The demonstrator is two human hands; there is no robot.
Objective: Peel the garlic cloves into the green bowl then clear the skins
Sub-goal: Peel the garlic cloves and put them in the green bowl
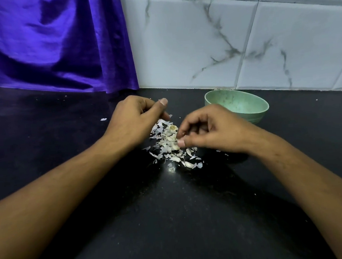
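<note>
Clearly the right hand [207, 132] is nearer: its curled fingers [181, 143] touch the garlic heap [170, 145] left of their tips, gripping or not I cannot tell. Beyond it the left hand [134, 120] curls; the green bowl [256, 116] sits behind the right fingers.
</note>
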